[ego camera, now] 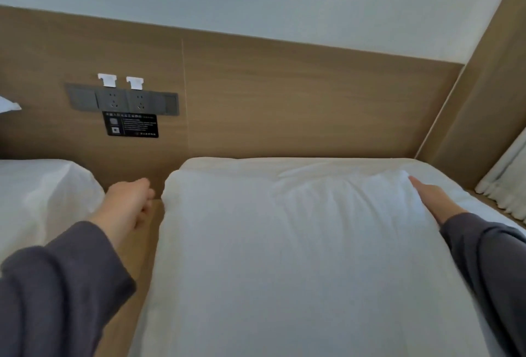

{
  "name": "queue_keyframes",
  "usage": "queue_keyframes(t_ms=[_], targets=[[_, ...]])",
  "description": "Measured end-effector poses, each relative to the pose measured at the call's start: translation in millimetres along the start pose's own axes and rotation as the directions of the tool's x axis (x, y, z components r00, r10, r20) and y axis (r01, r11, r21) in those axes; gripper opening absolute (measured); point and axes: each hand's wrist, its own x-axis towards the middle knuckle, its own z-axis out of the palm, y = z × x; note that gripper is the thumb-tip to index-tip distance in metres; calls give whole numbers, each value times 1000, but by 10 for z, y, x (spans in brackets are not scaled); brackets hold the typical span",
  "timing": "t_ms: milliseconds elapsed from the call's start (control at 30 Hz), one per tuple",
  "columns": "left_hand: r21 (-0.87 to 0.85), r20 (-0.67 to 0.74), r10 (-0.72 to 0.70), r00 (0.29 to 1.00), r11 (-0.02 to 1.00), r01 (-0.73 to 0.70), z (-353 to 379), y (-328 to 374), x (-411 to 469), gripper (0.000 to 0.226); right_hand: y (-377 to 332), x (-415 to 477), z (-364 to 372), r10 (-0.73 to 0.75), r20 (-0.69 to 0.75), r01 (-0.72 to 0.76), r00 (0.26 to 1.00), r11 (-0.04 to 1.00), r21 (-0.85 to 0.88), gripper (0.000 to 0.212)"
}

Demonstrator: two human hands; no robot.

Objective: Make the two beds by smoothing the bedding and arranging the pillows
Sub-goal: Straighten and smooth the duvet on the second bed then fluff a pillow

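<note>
Pillow (pixel 284 242): white, lying flat on the right-hand bed (pixel 256 163). Its far edge runs parallel to the wooden headboard (pixel 284 100), just short of it, with a strip of sheet showing between. The body runs from the headboard toward the viewer. The near end is cut off by the lower frame edge, so I cannot confirm the full length or the true long axis. Creases fan out from the far-right corner.

Hidden or unclear:
- The palm of the right hand (pixel 435 202) is covered by the pillow's bulge, and its thumb is not visible.
- The text on the black notice (pixel 131 124) below the socket panel (pixel 122 101) is unreadable.
- The second bed (pixel 42 191), at left, shows only one rounded white corner.
- The curtain (pixel 503 180) is cropped at the right edge.

Grip, left hand (pixel 128 202): fingers loosely curled and holding nothing. It hovers over the gap between the beds, just beside the pillow's far-left corner, with a narrow gap visible between them.

Grip, right hand: fingers (pixel 418 184) straight, laid along the pillow's right edge and pointing at the far-right corner. The hand touches the pillow but does not close around it.
</note>
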Motion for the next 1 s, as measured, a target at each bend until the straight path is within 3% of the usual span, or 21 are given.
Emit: queue_keyframes(t_ms=[67, 133, 200, 267, 333, 400, 500, 767, 900, 1000], targets=[[9, 80, -15, 997, 1000, 14, 134, 144, -113, 34, -32, -30, -18, -16, -16, 16, 1000, 1000, -8, 62], [14, 181, -23, 983, 1000, 21, 237, 288, -215, 52, -95, -112, -44, -5, -12, 5, 1000, 1000, -25, 63], [107, 238, 6, 971, 994, -32, 335, 409, -299, 56, -100, -100, -37, 0, 15, 1, 1000, 998, -58, 63], [375, 166, 94, 982, 915, -151, 455, 521, -324, 44, -178, -153, 4, -26, 16, 28, 1000, 991, -128, 59], [453, 28, 190, 981, 873, -182, 482, 593, -355, 39, -238, -187, 1, -57, 8, 58, 998, 977, -206, 52], [524, -18, 205, 979, 835, -165, 512, 541, -235, 38, -271, -148, -84, -97, -77, 69, 992, 950, -304, 47], [429, -129, 129, 983, 901, -61, 470, 345, -138, 44, -237, -63, -124, -101, -137, 53, 985, 947, -316, 44], [453, -118, 89, 989, 891, -27, 522, 244, -15, 44, -172, 27, 36, -164, -95, 113, 982, 908, -405, 43], [340, -110, 162, 981, 933, -116, 455, 149, -92, 43, -136, -46, 60, -68, 1, 65, 998, 945, -320, 57], [295, 6, 159, 987, 943, -154, 299, 90, -282, 58, -29, -192, -126, 52, 61, -41, 997, 986, -162, 73]])
